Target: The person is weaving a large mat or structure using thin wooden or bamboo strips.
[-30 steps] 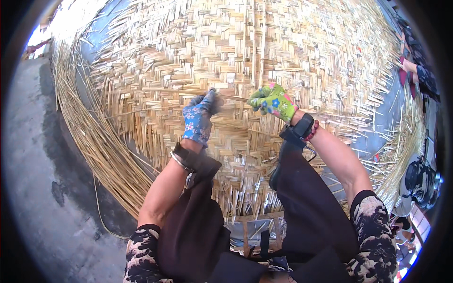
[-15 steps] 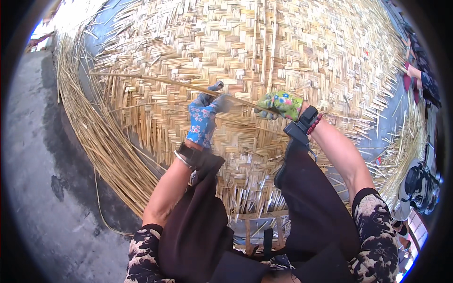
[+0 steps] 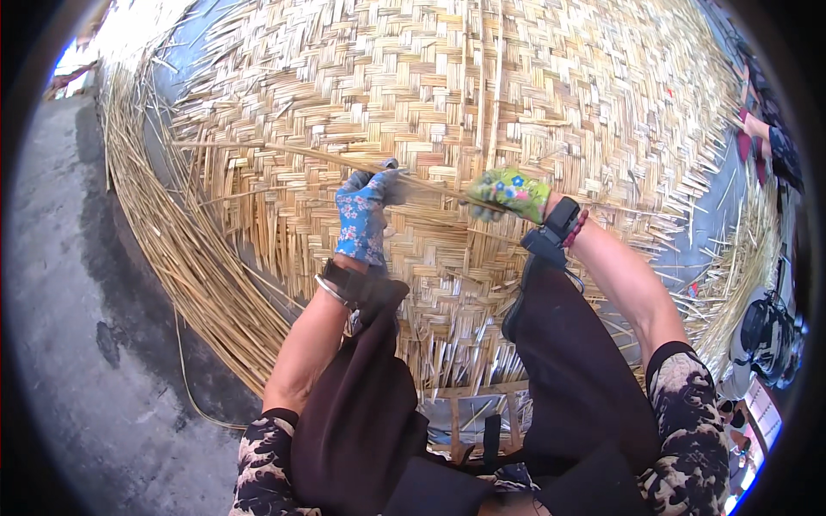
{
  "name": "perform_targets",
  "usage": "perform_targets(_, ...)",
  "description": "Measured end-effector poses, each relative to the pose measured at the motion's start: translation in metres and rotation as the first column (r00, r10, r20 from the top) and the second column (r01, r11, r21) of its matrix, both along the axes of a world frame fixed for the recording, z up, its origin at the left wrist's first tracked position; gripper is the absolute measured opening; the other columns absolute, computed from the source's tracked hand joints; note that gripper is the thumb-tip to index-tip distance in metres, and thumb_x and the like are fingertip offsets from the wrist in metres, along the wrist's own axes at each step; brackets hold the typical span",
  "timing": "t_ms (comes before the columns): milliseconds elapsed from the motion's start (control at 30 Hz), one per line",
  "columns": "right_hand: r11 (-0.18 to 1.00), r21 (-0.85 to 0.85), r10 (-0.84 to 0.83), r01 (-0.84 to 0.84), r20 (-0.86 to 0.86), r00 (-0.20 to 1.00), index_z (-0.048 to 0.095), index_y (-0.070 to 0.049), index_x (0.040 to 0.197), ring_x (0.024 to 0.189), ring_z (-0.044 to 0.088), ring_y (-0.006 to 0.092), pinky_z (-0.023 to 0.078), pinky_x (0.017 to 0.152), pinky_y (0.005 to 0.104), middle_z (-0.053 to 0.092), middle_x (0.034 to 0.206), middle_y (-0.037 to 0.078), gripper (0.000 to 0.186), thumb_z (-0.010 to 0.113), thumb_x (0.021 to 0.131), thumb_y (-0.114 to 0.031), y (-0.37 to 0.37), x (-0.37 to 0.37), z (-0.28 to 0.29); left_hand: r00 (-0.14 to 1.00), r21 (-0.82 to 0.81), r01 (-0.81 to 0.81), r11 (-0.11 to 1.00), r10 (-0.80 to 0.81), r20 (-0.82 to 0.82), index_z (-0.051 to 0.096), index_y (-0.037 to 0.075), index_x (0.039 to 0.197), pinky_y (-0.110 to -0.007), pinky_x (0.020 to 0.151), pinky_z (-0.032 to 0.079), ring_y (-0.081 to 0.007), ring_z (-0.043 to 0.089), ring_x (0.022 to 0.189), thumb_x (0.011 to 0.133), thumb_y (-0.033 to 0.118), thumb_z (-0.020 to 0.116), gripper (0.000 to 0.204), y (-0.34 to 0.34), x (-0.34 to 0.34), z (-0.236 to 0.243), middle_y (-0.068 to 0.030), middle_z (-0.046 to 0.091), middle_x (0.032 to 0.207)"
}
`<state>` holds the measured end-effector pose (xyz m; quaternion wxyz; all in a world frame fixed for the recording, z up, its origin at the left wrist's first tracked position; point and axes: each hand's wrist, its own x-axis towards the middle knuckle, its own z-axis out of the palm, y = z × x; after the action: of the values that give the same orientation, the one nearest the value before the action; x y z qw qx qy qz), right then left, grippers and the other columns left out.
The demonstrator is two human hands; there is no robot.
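Note:
A large woven mat of pale split strips spreads beneath my legs. Above its weave a long thin strip slants from the upper left down through both hands. My left hand, in a blue floral glove with grey fingers, is closed on this strip near the middle of the view. My right hand, in a green floral glove, grips the strip further right, its fingertips blurred. Two long strips run up the mat from near my right hand. The mat's edges end in loose, unwoven ends.
A long bundle of loose strips curves along the left beside grey concrete. More loose strips lie at the right. Another person's legs and footwear show at the far right, above a dark bag-like object.
Both hands moved right between the first two frames, the strip held between them rising at its left end. Since then my left hand and that strip have dropped slightly.

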<state>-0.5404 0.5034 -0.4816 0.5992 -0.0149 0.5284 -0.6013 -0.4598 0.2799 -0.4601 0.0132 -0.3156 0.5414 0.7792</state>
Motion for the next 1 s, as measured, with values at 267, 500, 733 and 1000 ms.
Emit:
perform_targets(267, 0.977, 0.136, 0.017, 0.164, -0.816, 0.577, 0.061, -0.003, 0.087, 0.055, 0.054, 0.0131, 0.043, 0.051, 0.0258, 0.058, 0.063, 0.007, 0.021, 0.052, 0.081, -0.021, -0.051, 0.028, 0.004, 0.998, 0.069, 0.061, 0.996, -0.062, 0.021, 0.057, -0.004, 0.090, -0.023, 0.050, 0.047, -0.0149, 0.059, 0.058, 0.077, 0.009, 0.056, 0.018, 0.016, 0.003, -0.003, -0.0098, 0.061, 0.071)
perform_targets(500, 0.993, 0.084, -0.024, 0.080, -0.523, 0.852, 0.057, -0.006, 0.090, 0.055, 0.053, 0.0166, 0.042, 0.049, 0.0273, 0.058, 0.068, 0.010, 0.019, 0.051, 0.081, -0.021, -0.045, 0.018, -0.003, 0.997, 0.116, 0.073, 0.991, -0.070, -0.031, 0.055, -0.004, 0.090, -0.023, 0.054, 0.047, -0.0156, 0.060, 0.061, 0.076, 0.007, 0.057, 0.019, 0.019, 0.005, 0.006, -0.0099, 0.061, 0.074)
perform_targets(733, 0.960, -0.247, -0.054, 0.134, 0.308, 0.950, 0.052, -0.003, 0.101, 0.061, 0.055, 0.0110, 0.045, 0.051, 0.0209, 0.058, 0.081, 0.011, 0.021, 0.049, 0.083, -0.013, -0.029, 0.001, -0.012, 0.988, 0.034, 0.147, 0.989, -0.145, -0.058, 0.058, -0.003, 0.088, -0.022, 0.055, 0.043, -0.0123, 0.055, 0.058, 0.073, 0.006, 0.062, 0.017, 0.006, -0.001, 0.009, -0.0072, 0.059, 0.067)
perform_targets(1000, 0.979, -0.165, -0.197, 0.117, -0.640, 0.743, 0.061, 0.001, 0.082, 0.061, 0.053, 0.0099, 0.044, 0.056, 0.0241, 0.059, 0.069, 0.004, 0.021, 0.058, 0.078, -0.020, -0.051, 0.011, -0.004, 0.993, -0.118, 0.027, 0.993, -0.014, 0.115, 0.059, -0.001, 0.076, -0.021, 0.046, 0.039, -0.0104, 0.049, 0.046, 0.072, 0.011, 0.066, 0.015, 0.012, 0.001, 0.003, -0.0045, 0.056, 0.059)
